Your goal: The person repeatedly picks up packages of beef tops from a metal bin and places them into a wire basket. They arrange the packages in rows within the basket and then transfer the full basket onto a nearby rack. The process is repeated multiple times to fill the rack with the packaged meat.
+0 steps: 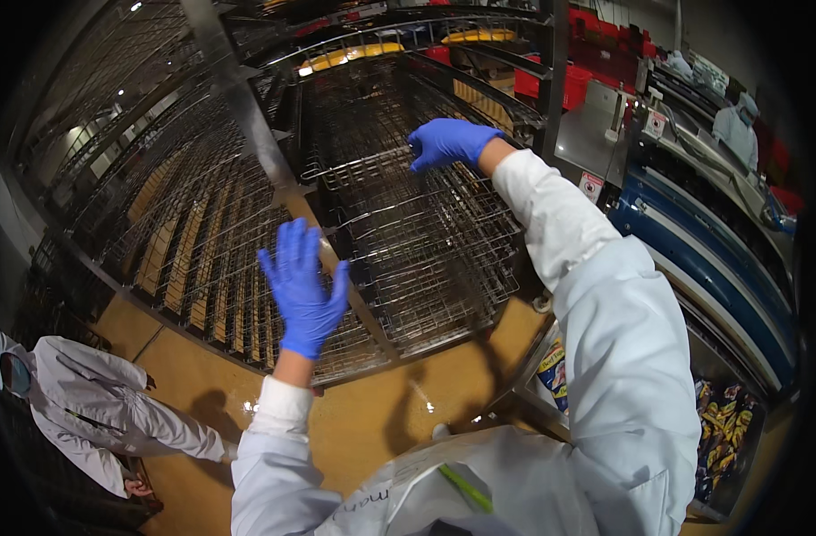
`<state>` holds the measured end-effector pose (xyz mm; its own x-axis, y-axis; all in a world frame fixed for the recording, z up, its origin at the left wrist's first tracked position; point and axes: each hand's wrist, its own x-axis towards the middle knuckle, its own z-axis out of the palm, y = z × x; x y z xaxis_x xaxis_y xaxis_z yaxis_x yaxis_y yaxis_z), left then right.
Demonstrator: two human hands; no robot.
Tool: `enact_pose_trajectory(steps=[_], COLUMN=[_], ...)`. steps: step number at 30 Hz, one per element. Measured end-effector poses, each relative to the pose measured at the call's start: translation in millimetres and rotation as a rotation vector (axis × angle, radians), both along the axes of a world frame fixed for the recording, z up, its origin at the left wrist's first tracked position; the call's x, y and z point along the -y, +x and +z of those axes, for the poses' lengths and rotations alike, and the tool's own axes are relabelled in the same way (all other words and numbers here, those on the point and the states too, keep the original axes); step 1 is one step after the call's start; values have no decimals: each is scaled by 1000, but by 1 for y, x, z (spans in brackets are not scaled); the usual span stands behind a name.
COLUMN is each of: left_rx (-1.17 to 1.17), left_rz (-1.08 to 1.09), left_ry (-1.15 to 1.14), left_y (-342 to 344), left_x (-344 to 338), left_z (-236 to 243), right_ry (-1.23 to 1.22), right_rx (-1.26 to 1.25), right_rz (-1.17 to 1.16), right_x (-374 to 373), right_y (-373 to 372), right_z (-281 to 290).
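My left hand (304,290), in a blue glove, is open with its fingers spread. It is held up in front of a metal upright post (258,134) of a tall rack; whether it touches the post I cannot tell. My right hand (453,144), also blue-gloved, reaches farther out to the right. Its thumb and fingers are bent and apart, at the right end of the front edge of a wire tray (359,170). A firm hold on that tray does not show. Below it more wire trays (435,259) sit stacked inside the rack.
Another rack (185,241) of wire shelves stands left. A person in white (104,402) is at lower left, another person (737,129) at far right. Blue-and-metal machinery (694,241) lines the right, above a bin of colourful packets (723,429). Red crates (569,85) stand behind.
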<state>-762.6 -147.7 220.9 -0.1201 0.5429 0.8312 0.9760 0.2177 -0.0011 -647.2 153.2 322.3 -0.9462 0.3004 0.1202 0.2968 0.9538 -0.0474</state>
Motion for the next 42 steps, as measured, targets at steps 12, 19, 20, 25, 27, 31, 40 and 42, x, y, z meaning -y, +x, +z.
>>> enact_pose_trajectory(steps=[12,19,20,25,27,31,40,42], left_rx=[-170,-92,-193,-175,-4,-93,-237,-270], left_rz=[58,-416,-413,-384,-414,-481,-428,-416], left_ry=[-13,-114,-143,-501,-527,-1019,-1395,-1329], left_y=[-6,143,164,267,304,336,329,320], left_x=[61,36,40,44,38,71,56,38], left_z=[76,28,16,-84,-141,-233,-240,-245], right_ry=[154,71,30,27,-39,-397,-306,-242], right_rx=[-131,-118,-146,-265,-122,-244,-205,-93], right_rz=[216,231,217,258,117,-119,-176,-235], right_x=[204,211,200,188,198,248,289,298], right_y=[243,451,474,576,606,639,627,618], right_z=[74,-6,-30,-175,-248,-360,-400,-379])
